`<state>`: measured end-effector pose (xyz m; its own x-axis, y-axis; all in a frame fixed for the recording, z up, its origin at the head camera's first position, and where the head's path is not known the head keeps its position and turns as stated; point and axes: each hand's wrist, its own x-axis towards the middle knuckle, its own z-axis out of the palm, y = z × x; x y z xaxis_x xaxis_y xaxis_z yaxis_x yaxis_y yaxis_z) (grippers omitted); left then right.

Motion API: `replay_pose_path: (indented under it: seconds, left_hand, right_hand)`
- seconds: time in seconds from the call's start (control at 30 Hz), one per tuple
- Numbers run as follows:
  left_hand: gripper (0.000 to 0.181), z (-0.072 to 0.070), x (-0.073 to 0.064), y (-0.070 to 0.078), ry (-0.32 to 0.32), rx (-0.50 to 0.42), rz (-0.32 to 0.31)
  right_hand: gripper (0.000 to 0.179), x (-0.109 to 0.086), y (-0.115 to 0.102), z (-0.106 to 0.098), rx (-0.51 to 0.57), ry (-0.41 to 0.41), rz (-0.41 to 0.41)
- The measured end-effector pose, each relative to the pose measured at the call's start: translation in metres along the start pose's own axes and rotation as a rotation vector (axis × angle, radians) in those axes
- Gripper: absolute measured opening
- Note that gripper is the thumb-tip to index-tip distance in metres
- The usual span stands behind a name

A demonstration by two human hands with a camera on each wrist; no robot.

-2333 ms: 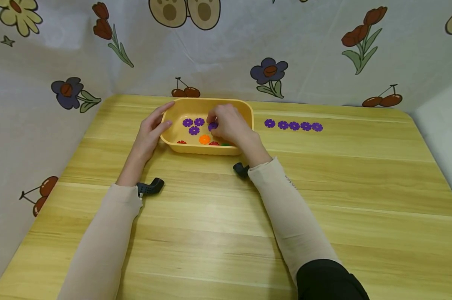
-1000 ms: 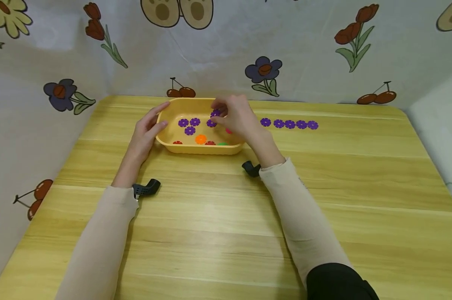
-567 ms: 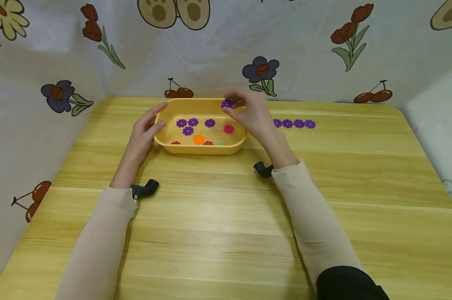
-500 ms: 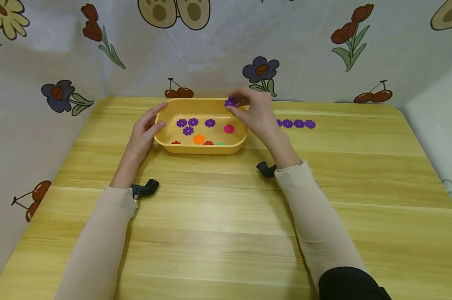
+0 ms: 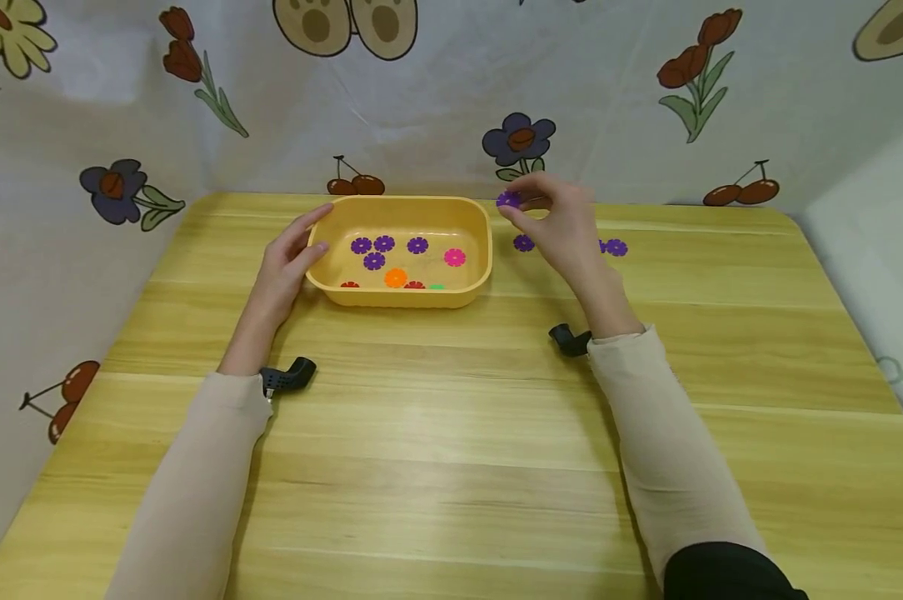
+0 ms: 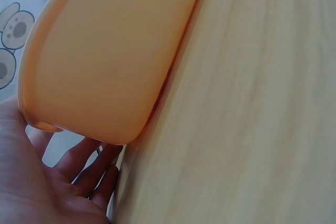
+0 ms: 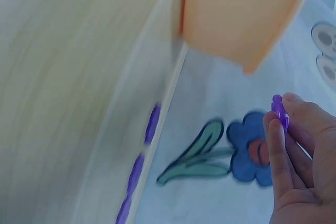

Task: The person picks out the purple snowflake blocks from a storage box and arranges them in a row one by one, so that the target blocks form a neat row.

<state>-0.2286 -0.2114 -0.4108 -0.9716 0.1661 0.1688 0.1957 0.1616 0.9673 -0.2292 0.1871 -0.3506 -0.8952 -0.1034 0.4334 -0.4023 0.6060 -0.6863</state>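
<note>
My left hand (image 5: 288,254) grips the left end of a yellow plastic basin (image 5: 399,297), thumb over the rim and fingers against the outside wall. In the left wrist view the fingers (image 6: 94,171) curl round the basin's end (image 6: 110,56). My right hand (image 5: 564,221) pinches a purple flower-shaped disc (image 5: 507,199) between thumb and fingertips, raised above the table right of the basin. The right wrist view shows this disc (image 7: 280,113) edge-on. Beneath the right hand runs a row of purple discs, with a left one (image 5: 523,243) and a right one (image 5: 616,247) visible; the hand hides the middle.
Inside the basin lie several purple discs (image 5: 374,261), a pink disc (image 5: 455,257), an orange disc (image 5: 395,277), red discs (image 5: 415,285) and a green piece (image 5: 436,287). A patterned cloth (image 5: 421,125) hangs behind the wooden table (image 5: 421,433).
My right hand took a purple disc from the basin, lifted it over the right rim and carried it right, above the row. The left hand kept its grip on the basin.
</note>
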Motion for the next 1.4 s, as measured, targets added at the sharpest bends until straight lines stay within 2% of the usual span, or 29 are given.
replay_pose_path:
  seconds: [0.1,0.3,0.63,0.8,0.93,1.13,1.4]
  left_hand:
    - [0.051,0.001,0.000,0.001,-0.006,0.003,0.002]
    - [0.052,0.001,0.001,0.001,-0.010,0.002,-0.003]
    - [0.052,0.000,0.000,0.001,-0.004,0.016,-0.003]
    - [0.052,0.000,0.000,0.001,-0.001,0.017,-0.002]
    - [0.052,0.000,0.000,0.001,-0.001,0.018,-0.001]
    - [0.052,0.000,0.000,0.002,-0.005,0.015,0.000]
    - [0.052,-0.001,0.000,0.000,0.000,0.013,0.003]
  right_hand:
    - [0.031,-0.005,0.011,-0.014,-0.010,0.028,0.052]
    - [0.028,-0.014,0.039,-0.041,-0.055,0.092,0.066]
    - [0.035,-0.032,0.072,-0.083,-0.137,0.072,0.231]
    - [0.038,-0.038,0.085,-0.101,-0.195,0.070,0.288]
    - [0.037,-0.043,0.093,-0.112,-0.245,0.025,0.315]
    - [0.038,-0.048,0.101,-0.121,-0.305,-0.104,0.360]
    - [0.028,-0.051,0.107,-0.121,-0.334,-0.155,0.353]
